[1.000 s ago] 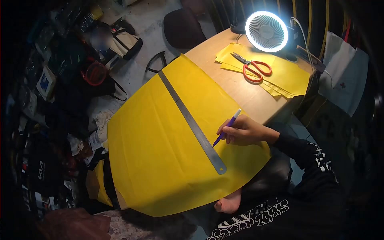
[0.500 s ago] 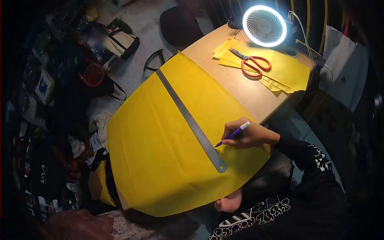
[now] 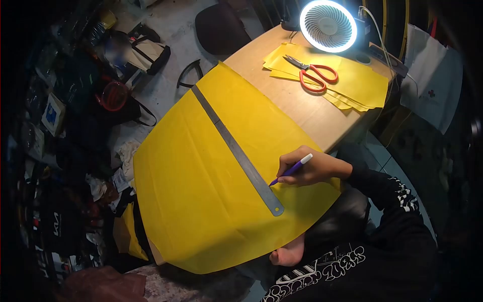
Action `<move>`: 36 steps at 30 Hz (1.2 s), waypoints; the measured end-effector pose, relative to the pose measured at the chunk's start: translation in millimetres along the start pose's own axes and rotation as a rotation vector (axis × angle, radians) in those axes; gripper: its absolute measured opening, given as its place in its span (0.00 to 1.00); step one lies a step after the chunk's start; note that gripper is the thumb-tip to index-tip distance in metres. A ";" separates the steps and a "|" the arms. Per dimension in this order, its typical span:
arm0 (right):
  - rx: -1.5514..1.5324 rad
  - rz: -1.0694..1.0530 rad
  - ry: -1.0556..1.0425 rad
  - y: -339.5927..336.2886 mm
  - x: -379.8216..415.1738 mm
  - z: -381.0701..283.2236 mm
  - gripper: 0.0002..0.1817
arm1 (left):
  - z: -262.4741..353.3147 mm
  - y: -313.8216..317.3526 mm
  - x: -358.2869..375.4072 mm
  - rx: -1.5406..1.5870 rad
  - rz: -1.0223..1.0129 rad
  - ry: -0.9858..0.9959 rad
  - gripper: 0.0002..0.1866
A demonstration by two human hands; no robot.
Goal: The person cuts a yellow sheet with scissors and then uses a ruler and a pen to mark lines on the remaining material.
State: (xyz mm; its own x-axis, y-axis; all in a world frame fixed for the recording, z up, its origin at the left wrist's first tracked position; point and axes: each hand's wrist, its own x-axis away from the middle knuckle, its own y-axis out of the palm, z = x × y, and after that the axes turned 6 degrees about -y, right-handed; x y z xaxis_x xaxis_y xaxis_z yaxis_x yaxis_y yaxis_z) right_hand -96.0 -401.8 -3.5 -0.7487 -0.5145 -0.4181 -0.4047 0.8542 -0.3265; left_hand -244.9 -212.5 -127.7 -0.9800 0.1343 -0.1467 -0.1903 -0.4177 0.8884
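In my right hand (image 3: 314, 168) is a purple pen (image 3: 292, 171) with a white end, gripped between thumb and fingers. Its tip points down at the right edge of a long steel ruler (image 3: 234, 143), near the ruler's rounded lower end with a small hole. The ruler lies slantwise across a large yellow sheet (image 3: 181, 186), which drapes over the wooden table. Faint crease lines run along the sheet. My left hand is out of view. What looks like a bare foot (image 3: 289, 253) shows under the sheet's near edge.
Red-handled scissors (image 3: 314, 75) rest on several yellow pieces (image 3: 359, 83) at the far end of the wooden table (image 3: 287, 95). Behind them stands a lit ring fan (image 3: 328, 26) with a cable. A white bag (image 3: 430, 75) hangs at the right. Clutter, including a tote bag (image 3: 148, 55), fills the left floor.
The view has shifted slightly, so the table and scissors appear a little higher and further left. My right hand keeps the pen at the ruler's edge.
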 end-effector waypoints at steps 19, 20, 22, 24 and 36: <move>-0.081 -0.188 -0.014 -8.5 5.5 -1.3 0.09 | 3.6 7.1 -0.2 0.023 0.018 -0.037 0.46; -0.085 -0.190 -0.018 -8.1 6.2 -0.6 0.09 | 3.5 2.0 0.9 0.008 0.020 -0.040 0.46; -0.102 -0.203 -0.024 -8.5 6.6 -0.3 0.09 | 3.6 -5.4 1.6 -0.003 0.018 -0.043 0.46; -0.116 -0.219 -0.018 -9.2 6.2 -1.2 0.09 | 3.1 -0.6 1.4 0.022 0.010 -0.038 0.46; -0.122 -0.157 0.008 -9.0 5.3 -2.9 0.09 | 1.3 7.9 -0.7 0.028 0.040 -0.013 0.46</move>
State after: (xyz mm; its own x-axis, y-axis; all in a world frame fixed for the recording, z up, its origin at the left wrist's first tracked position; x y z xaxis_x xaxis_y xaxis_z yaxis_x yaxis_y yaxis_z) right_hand -97.8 -412.0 -0.3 -0.6753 -0.6418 -0.3635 -0.5770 0.7667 -0.2816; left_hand -245.7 -214.7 -120.0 -0.9859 0.1296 -0.1058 -0.1494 -0.3975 0.9054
